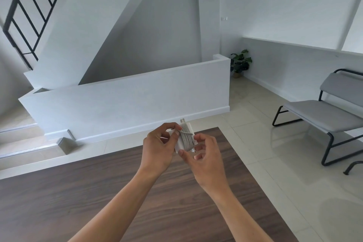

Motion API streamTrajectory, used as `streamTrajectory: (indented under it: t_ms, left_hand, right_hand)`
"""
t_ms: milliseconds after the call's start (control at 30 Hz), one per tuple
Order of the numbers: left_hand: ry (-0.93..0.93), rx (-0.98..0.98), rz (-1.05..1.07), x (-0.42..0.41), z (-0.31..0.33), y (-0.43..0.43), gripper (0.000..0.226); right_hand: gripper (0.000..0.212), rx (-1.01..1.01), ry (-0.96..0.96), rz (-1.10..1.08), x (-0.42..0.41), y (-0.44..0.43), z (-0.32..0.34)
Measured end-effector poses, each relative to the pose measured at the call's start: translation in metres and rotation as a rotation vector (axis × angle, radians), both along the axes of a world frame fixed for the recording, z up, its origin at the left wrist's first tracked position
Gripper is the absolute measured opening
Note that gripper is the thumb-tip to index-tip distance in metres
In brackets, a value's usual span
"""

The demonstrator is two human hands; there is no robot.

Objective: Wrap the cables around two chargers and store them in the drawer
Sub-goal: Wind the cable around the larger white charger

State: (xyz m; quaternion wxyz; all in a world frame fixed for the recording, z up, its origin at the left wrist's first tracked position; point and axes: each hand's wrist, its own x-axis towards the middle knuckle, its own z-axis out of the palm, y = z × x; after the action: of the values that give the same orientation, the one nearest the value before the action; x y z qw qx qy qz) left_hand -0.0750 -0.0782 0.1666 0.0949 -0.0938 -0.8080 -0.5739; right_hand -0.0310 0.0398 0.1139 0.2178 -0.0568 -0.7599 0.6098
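Note:
A white charger [179, 143] is held up above the far edge of the wooden table [78, 192], metal prongs pointing up. Its white cable [186, 137] is coiled around the body in several turns. My left hand [157, 147] grips the charger's left side, thumb and forefinger pinching the cable near the top. My right hand [204, 159] holds the lower right corner, thumb pressing near the cable's end. A second charger and a drawer are not visible.
The dark wood table fills the lower left. Beyond it are a low white wall [127, 104], stairs [29, 139] at the left, a potted plant [240, 63] in the corner, and a grey bench [322, 112] on the tiled floor at the right.

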Motion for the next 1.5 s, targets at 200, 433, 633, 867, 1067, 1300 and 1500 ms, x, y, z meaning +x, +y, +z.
streamTrajectory:
  t_ms: [200, 433, 633, 867, 1067, 1300, 1500]
  left_hand:
    - [0.016, 0.045, 0.024, 0.005, -0.001, 0.010, 0.025]
    - [0.007, 0.058, 0.001, 0.010, -0.004, 0.009, 0.023]
    - [-0.012, 0.055, -0.037, 0.009, -0.004, 0.007, 0.021]
    - [-0.060, 0.153, -0.044, 0.007, -0.007, 0.005, 0.021]
    - [-0.053, 0.183, -0.044, 0.007, -0.013, 0.008, 0.017]
    - [-0.097, 0.217, -0.065, 0.002, -0.014, 0.003, 0.013]
    - [-0.139, 0.301, -0.083, 0.001, -0.015, -0.001, 0.008]
  right_hand:
    - [0.042, -0.032, 0.096, -0.125, -0.001, -0.012, -0.002]
    - [0.048, -0.044, 0.093, -0.054, -0.004, -0.007, -0.005]
    - [0.050, -0.011, 0.143, -0.049, -0.005, -0.006, -0.006]
    - [0.045, 0.042, 0.234, -0.119, -0.005, -0.008, -0.007]
    - [0.048, 0.143, 0.259, -0.160, -0.008, -0.009, -0.014]
    - [0.057, 0.248, 0.228, -0.036, -0.011, 0.003, -0.017]
    - [0.053, 0.266, 0.198, -0.044, -0.013, 0.006, -0.013]
